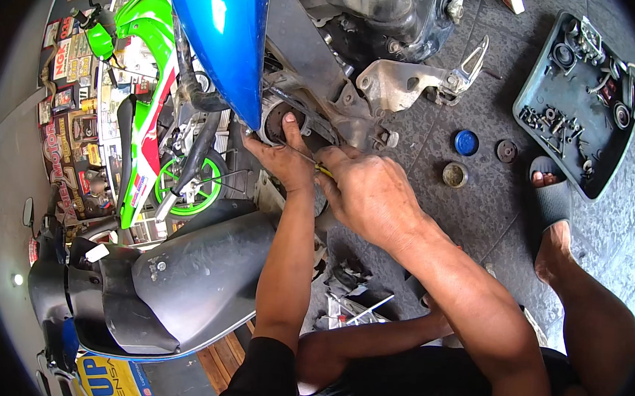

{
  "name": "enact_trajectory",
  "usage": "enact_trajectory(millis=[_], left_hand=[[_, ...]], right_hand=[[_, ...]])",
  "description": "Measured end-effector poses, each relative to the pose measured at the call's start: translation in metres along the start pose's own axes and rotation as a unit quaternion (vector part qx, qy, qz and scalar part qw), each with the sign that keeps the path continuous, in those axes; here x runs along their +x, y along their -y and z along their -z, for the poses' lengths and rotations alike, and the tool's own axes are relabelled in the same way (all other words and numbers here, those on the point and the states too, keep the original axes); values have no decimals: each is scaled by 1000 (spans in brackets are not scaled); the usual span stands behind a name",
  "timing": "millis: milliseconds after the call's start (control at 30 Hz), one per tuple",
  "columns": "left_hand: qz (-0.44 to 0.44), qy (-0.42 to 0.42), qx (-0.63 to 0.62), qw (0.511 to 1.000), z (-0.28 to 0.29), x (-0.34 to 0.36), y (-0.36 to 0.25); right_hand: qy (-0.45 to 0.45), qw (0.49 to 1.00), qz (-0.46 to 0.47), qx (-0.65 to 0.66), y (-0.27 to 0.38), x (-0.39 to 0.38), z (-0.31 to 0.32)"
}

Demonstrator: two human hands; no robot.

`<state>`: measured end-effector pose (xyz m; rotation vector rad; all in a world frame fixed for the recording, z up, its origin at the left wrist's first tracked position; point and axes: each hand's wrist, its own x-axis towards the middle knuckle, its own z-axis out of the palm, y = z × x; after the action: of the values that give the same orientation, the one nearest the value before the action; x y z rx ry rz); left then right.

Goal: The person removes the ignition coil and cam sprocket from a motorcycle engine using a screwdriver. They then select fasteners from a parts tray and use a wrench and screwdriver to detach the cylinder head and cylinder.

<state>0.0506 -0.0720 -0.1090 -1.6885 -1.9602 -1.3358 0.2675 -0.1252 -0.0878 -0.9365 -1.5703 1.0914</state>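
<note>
The left hand (283, 157), thumb and fingers clasping the round housing (274, 121), should brace while the right hand (376, 195), clenched on a yellow-handled tool (324, 171), pushes gently.

A tool (324, 170) (partly yellow) slants beside a round housing (276, 120).

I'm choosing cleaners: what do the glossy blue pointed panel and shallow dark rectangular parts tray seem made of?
Glossy blue pointed panel: probably painted plastic, from its smooth skin and bright highlights; painted metal possible. Shallow dark rectangular tray: likely matte moulded plastic, judging by its rounded corners.
</note>
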Motion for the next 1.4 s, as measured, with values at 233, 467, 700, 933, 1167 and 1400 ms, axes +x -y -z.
enact_trajectory(millis=[233,467,700,933,1167,1400], left_hand=[[37,11,-123,992,3,1,6],[69,21,-89,993,7,0,-8],[59,5,-93,994,6,4,-11],[53,-1,-82,995,10,7,-10],[54,17,-90,994,13,9,0],[82,35,-91,992,17,10,-15]], right_hand=[[-13,1000,15,-23,7,4,8],[-43,998,-15,46,-3,10,9],[-88,937,-204,270,-11,13,16],[-89,944,-213,235,-9,-4,3],[-136,918,-236,287,-4,-9,-25],[-27,689,-351,633,10,-12,-51]])
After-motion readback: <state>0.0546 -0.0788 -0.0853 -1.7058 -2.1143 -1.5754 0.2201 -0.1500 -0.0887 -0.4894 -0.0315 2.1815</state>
